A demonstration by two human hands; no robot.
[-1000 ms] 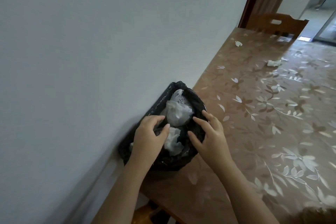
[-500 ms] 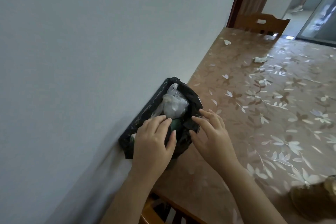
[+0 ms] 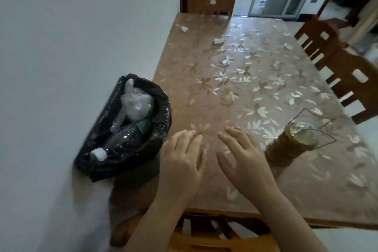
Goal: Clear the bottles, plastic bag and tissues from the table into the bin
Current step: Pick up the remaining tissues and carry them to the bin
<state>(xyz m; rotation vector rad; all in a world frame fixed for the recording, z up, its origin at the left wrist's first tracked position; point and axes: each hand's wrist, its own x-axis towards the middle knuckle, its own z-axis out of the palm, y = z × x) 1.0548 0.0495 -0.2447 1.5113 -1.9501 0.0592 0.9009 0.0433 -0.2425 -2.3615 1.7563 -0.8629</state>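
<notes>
Both hands are held palm-down over the near end of the table (image 3: 266,96), with nothing grasped in either. On the left hand (image 3: 182,161) the fingers are extended and lie close together; on the right hand (image 3: 243,159) they are spread, the thumb set apart toward the left. Whether the palms touch the tablecloth cannot be told. Just left of the left hand, the bin (image 3: 122,127) is seen against the wall (image 3: 61,47), lined with a black bag. Inside it a crumpled clear plastic bag (image 3: 136,104) lies at the far side, and a clear bottle (image 3: 120,141) with a white cap is laid toward the near side; something green is partly seen between them. Two tissues are left on the far end of the table: one tissue (image 3: 183,28) near the wall edge, another tissue (image 3: 218,40) a little to its right. Near the right hand, a round amber jar (image 3: 290,141) is stood on the cloth. Wooden chairs (image 3: 210,5) are set at the far end and along the right side.
</notes>
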